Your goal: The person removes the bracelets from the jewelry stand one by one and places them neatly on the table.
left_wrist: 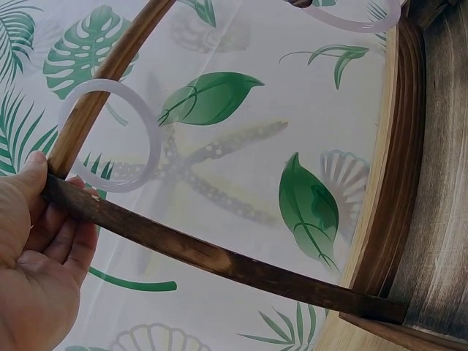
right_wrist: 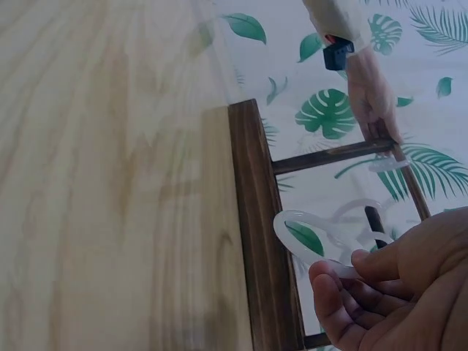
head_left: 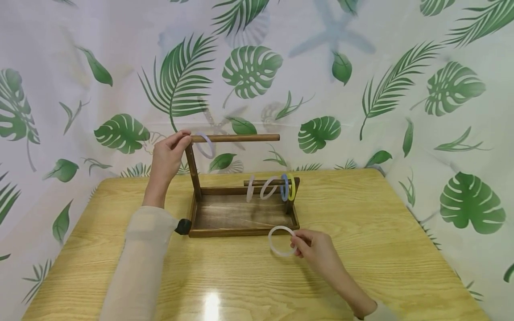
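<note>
A dark wooden ring stand has a tray-like base [head_left: 237, 232], a tall post [head_left: 193, 171] on its left and a long upper rod [head_left: 245, 138]. My left hand [head_left: 166, 154] grips the corner where post and rod meet, thumb on one side and fingers behind. Close to it, a pale lilac ring [left_wrist: 155, 146] hangs on the upper rod. In front of the base, my right hand [head_left: 319, 249] pinches a translucent white ring [head_left: 270, 243] between thumb and fingers. That ring overlaps the tray's front edge in the head view.
A shorter rod [head_left: 263, 182] on the stand's right carries a blue ring [head_left: 284, 187], a yellow ring [head_left: 292, 187] and two pale rings. The stand rests on a wood-grain table [head_left: 241, 276]. Behind hangs a leaf-printed sheet [head_left: 381, 133].
</note>
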`<state>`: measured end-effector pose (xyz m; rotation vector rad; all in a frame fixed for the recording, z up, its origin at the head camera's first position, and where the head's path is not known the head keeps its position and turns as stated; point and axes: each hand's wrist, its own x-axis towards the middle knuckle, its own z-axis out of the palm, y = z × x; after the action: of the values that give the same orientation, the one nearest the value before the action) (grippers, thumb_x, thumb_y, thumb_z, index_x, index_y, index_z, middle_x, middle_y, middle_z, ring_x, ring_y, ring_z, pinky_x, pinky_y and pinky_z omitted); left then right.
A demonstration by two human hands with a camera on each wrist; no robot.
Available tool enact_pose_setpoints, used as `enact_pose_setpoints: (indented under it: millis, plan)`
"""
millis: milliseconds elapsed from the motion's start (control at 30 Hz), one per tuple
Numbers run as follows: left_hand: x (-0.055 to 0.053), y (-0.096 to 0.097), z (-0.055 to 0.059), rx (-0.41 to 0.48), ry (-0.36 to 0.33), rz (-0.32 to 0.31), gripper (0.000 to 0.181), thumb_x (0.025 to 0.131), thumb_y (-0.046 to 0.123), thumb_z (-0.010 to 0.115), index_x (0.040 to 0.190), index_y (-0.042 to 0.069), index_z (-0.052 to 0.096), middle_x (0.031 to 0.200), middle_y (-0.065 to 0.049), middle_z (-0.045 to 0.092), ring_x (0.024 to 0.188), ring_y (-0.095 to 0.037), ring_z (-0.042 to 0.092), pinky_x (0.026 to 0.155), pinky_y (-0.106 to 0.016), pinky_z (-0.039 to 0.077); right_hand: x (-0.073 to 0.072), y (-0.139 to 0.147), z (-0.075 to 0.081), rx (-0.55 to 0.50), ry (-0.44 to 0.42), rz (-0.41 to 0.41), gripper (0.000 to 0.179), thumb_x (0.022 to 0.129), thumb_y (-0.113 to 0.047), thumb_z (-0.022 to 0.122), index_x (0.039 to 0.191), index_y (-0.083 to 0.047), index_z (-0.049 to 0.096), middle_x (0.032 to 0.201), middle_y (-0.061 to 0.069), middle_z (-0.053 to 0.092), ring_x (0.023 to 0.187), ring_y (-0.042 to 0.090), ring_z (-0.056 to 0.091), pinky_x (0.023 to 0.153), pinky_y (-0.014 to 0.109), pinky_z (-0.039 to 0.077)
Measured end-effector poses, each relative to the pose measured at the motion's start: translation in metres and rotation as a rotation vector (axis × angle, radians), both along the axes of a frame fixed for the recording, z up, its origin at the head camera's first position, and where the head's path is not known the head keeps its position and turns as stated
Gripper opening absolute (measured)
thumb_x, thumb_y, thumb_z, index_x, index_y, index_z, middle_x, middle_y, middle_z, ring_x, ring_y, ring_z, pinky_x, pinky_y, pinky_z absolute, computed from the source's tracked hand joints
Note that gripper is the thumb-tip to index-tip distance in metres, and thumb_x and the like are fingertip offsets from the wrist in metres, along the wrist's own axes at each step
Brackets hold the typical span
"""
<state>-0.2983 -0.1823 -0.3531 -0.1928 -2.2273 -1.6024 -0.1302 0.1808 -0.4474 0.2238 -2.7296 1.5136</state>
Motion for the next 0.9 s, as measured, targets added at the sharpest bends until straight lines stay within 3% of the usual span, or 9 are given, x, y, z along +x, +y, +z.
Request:
enact_pose_setpoints:
  millis: [167, 567, 900]
  plan:
    - [0.001, 0.0, -0.001, -0.006, -0.01, 0.004, 0.04, 0.105, 0.029, 0.064, 0.13, -0.001, 0.07, 0.122, -0.018, 0.072, 0.109, -0.012, 0.064, 0.098, -0.025, 0.048, 0.003, -0.008, -0.006, -0.017, -0.005, 0.067, 0.013, 0.099, 0.002, 0.067, 0.105, 0.01, 0.074, 0.081, 0.012, 0.072, 0.065, 0.021, 0.068, 0.058, 0.03, 0.058]
    - [0.0, 0.0, 0.002, -0.015, -0.012, 0.012, 0.039, 0.106, 0.029, 0.063, 0.13, -0.001, 0.07, 0.125, -0.017, 0.071, 0.115, -0.021, 0.064, 0.099, -0.027, 0.048, 0.001, -0.028, -0.007, -0.044, -0.009, 0.095, 0.012, 0.099, 0.001, 0.067, 0.103, 0.009, 0.075, 0.079, 0.011, 0.071, 0.063, 0.019, 0.065, 0.053, 0.022, 0.052]
    - [-0.001, -0.001, 0.0, -0.022, -0.018, 0.011, 0.039, 0.106, 0.03, 0.062, 0.131, 0.0, 0.07, 0.124, -0.018, 0.071, 0.114, -0.023, 0.064, 0.097, -0.027, 0.048, -0.001, -0.041, -0.014, 0.015, -0.011, 0.163, 0.012, 0.099, 0.002, 0.066, 0.09, 0.003, 0.074, 0.073, 0.006, 0.068, 0.062, 0.026, 0.065, 0.051, 0.022, 0.05]
